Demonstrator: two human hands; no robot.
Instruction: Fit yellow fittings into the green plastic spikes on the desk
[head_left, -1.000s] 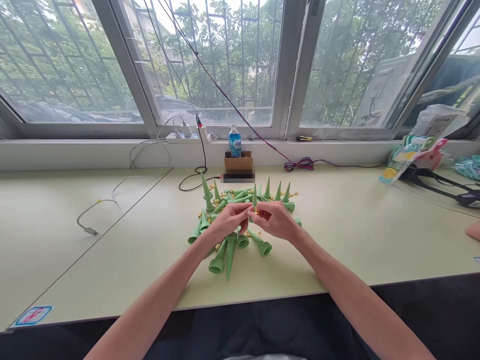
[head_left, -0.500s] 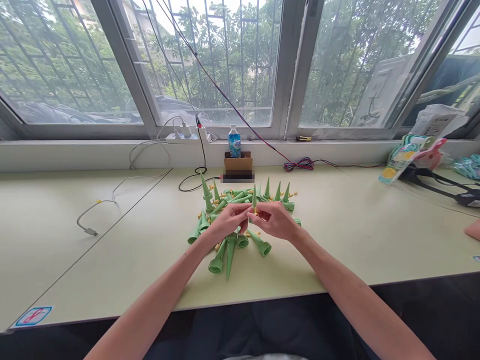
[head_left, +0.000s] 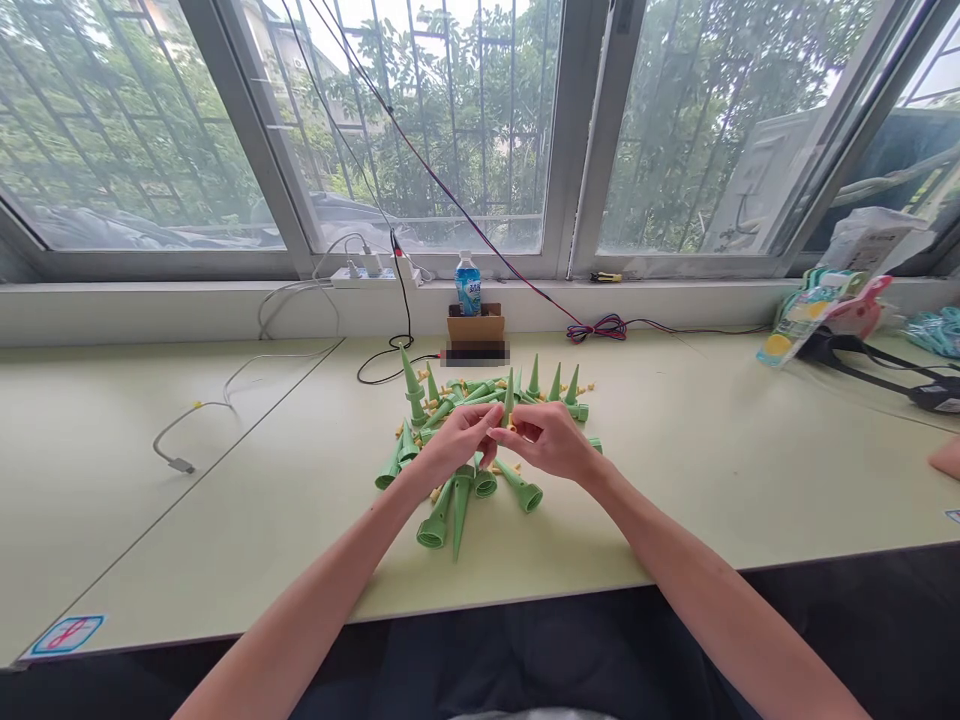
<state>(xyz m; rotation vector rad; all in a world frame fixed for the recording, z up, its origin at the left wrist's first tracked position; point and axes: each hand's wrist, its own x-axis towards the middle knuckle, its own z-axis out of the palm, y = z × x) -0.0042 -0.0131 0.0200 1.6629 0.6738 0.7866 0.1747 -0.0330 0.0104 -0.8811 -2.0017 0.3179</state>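
Note:
A green plastic watering spike (head_left: 509, 396) stands point up between my two hands, its lower part hidden by fingers. My left hand (head_left: 466, 436) is closed around it from the left. From the other side, my right hand (head_left: 551, 440) pinches a small yellow valve (head_left: 512, 424) at the spike's side, thumb pointing left. More green spikes lie around and under my hands, such as one with its threaded open end (head_left: 529, 497) facing me and another pointing toward me (head_left: 460, 510). Several stand upright behind, including a tall spike (head_left: 412, 385) at the back left. Small yellow valves lie among them.
A cardboard box (head_left: 476, 328) and a blue-labelled bottle (head_left: 469, 285) stand behind the pile. Cables (head_left: 600, 328) and a power strip (head_left: 367, 275) are along the window sill. Bags and a black strap (head_left: 877, 362) lie at right. Another person's arm (head_left: 946, 460) shows at the right edge.
The held spike leans slightly more to the right at its tip. My right thumb has shifted a little left, and the yellow valve shows more clearly. The pile looks unchanged.

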